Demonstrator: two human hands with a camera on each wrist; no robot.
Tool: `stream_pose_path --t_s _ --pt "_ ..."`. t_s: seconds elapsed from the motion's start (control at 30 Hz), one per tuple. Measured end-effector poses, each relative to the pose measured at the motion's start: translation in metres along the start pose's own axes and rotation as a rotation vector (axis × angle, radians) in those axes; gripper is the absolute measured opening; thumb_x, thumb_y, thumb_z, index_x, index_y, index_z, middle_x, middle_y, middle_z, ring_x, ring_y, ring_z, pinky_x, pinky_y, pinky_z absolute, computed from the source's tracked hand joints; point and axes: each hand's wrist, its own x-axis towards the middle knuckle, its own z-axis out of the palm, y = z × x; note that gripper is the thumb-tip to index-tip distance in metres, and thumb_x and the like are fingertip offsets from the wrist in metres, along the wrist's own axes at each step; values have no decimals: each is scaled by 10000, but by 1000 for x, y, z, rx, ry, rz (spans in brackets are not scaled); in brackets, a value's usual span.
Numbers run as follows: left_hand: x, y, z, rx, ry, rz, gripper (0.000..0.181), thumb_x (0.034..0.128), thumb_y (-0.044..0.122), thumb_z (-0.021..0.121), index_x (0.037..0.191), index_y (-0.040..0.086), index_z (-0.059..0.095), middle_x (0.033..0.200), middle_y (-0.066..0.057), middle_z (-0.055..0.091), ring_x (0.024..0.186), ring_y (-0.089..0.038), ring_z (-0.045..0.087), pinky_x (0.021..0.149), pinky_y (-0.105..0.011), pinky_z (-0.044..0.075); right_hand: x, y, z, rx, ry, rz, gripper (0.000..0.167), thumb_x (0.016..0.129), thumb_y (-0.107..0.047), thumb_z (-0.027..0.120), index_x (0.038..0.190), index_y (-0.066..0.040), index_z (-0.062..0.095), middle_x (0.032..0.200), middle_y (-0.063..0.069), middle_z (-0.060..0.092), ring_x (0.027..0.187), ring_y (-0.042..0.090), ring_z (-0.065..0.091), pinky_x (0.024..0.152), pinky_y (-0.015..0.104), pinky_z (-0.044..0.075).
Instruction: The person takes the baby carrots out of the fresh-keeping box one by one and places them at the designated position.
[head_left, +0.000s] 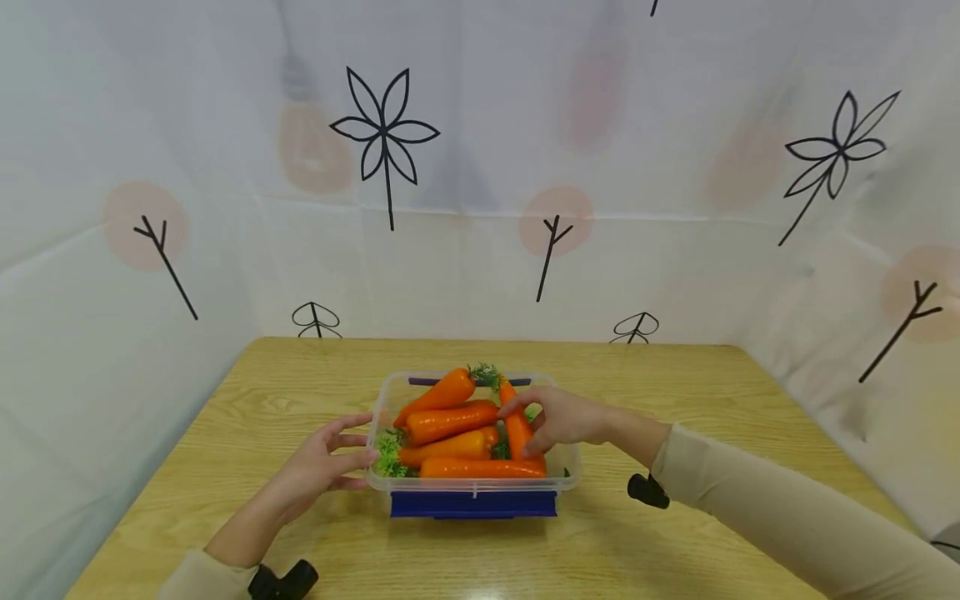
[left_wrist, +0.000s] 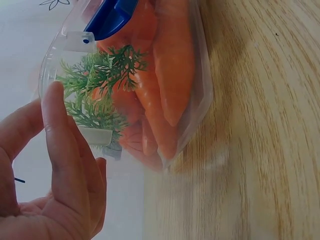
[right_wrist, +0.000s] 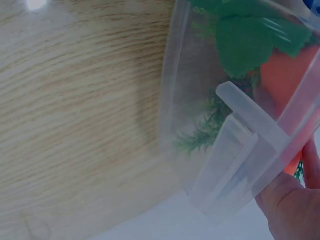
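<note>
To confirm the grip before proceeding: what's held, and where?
The right hand pinches the crosswise carrot around its middle. The left hand only touches the clear plastic box, at its left side.

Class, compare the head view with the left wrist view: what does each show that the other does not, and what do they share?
Only the head view: the right hand pinching a carrot in the box, both sleeves and the black devices on the wrists.

Only the left wrist view: the outer face of the box's left end, with pale tabs on it.

Both: the left hand at that end, carrots, green fronds, the table and the patterned cloth.
</note>
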Motion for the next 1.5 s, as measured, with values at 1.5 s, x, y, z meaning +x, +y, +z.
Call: stream_pose_path --t_s 1.5 --pt "-2 -7 3 -44 18 8 685 868 180 681 1422 30 307 1338 -282 343 962 -250 589 747 -385 552 -60 20 -60 132 442 -106 638 825 -53 690 1374 3 371 1392 236 280 1144 428 446 816 406 523"
